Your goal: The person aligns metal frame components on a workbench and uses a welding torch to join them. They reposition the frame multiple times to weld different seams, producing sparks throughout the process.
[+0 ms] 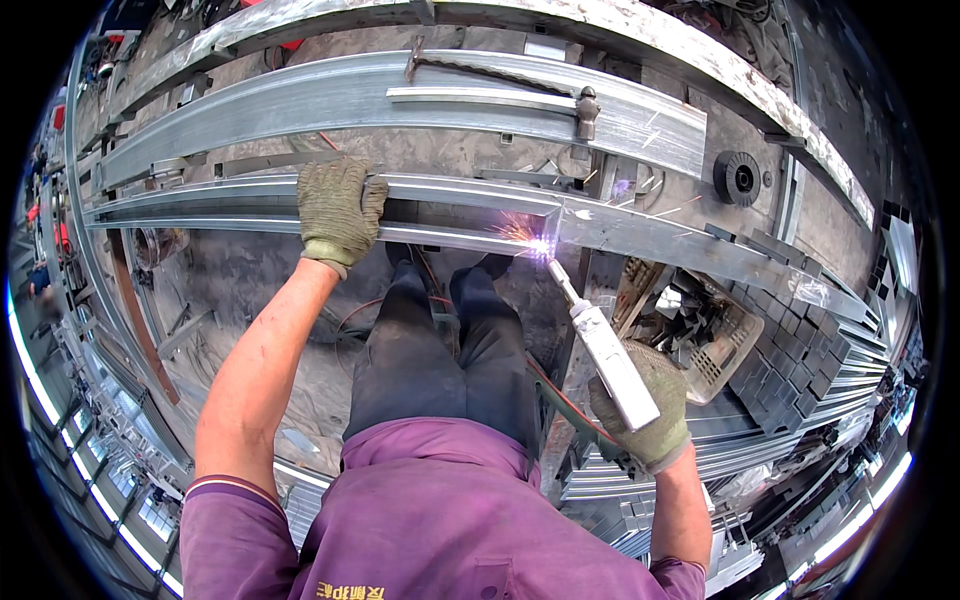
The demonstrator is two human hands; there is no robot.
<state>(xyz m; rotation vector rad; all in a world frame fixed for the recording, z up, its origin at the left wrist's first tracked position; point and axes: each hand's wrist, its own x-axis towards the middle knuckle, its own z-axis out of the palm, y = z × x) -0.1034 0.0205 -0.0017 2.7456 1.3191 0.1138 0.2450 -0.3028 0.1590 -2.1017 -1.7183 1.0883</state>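
Our right hand (pixel 648 410) clasps the white torch (pixel 615 365), sparking against the metal frame (pixel 640 232); our left hand (pixel 342 208) lies across that frame (whether pinching, we cannot tell).

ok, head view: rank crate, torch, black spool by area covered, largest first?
1. Crate
2. Torch: longer than the spool is wide, but slim; it looks nearer the camera, so true size is unsure
3. Black spool: clearly the smallest patch

Head cam, L of pair, wide fisheye; looks down from wearer's head, close above purple shirt (pixel 420 510) (near), takes in metal beam (pixel 690 52) (far).
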